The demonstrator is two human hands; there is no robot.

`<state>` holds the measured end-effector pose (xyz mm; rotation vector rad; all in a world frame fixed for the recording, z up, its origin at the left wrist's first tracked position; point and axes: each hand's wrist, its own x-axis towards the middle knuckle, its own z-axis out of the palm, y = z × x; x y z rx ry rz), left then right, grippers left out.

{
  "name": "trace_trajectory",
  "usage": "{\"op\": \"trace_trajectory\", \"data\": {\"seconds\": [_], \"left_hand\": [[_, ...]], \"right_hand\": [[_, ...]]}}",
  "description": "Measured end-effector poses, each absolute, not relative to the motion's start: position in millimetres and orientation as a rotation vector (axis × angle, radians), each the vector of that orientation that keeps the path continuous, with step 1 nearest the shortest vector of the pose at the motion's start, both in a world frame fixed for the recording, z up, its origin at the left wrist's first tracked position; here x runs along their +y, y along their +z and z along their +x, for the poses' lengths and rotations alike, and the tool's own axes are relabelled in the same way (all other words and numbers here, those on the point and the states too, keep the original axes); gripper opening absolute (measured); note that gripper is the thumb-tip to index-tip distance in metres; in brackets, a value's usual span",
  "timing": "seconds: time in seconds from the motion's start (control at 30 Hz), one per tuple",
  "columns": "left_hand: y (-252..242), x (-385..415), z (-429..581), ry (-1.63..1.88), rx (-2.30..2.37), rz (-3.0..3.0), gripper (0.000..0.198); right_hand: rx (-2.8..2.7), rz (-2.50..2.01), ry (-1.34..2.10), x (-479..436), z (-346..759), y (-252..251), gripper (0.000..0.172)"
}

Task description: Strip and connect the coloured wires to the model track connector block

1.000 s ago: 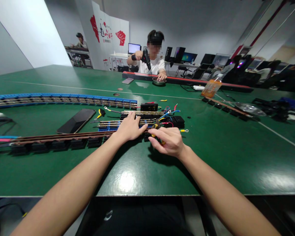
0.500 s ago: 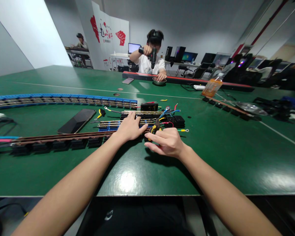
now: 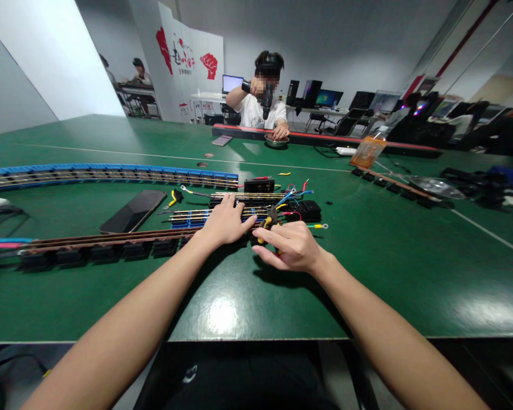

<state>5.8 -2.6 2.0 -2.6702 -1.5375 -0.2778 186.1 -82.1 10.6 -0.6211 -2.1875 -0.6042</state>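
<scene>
My left hand (image 3: 225, 222) lies spread, palm down, across the rail strips with copper bars in the middle of the table. Under its fingers run a short black strip (image 3: 256, 196) and a blue-based strip (image 3: 192, 217). My right hand (image 3: 293, 246) is closed round pliers (image 3: 268, 220) with yellow and black handles, whose jaws point away from me among the wires. Beyond the jaws are blue wires (image 3: 291, 196) with ring terminals and a black block (image 3: 306, 210). A yellow-sleeved ring terminal (image 3: 318, 226) sticks out past my right hand.
A long brown-barred strip (image 3: 111, 242) runs to the left, with a phone (image 3: 134, 212) behind it. Further back curves a blue strip (image 3: 111, 173). Across the table a person (image 3: 265, 97) holds a power drill (image 3: 267, 99) above a metal bowl (image 3: 277, 140). An orange drink bottle (image 3: 369, 149) stands at right.
Both hands stay almost where they were, the left flat on the strips and the right on the pliers. The view has shifted very slightly.
</scene>
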Motion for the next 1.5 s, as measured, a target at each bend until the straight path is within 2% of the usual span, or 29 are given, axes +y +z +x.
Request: {"op": "trace_trajectory", "data": {"seconds": [0.23,0.57,0.97,1.3,1.5], "left_hand": [[6,-5,7,-0.269,-1.559,-2.683,0.064],[3,-5,7,-0.264,-1.559,-2.681,0.069],[2,-3,7,-0.274,-1.563,-2.685,0.069],[2,-3,6,-0.272,-1.546,-2.679,0.068],[2,-3,6,-0.276,-1.543,-2.676,0.066]], "right_hand": [[-2.005,-0.662,-0.516,-81,194,14,0.023],[-1.6,-0.971,-0.303,-80,202,9,0.007],[-1.422,-1.023,-0.063,-74,207,5,0.017],[-1.371,-0.956,0.11,-74,205,11,0.017],[-1.367,-0.858,0.074,-79,202,15,0.02]]}}
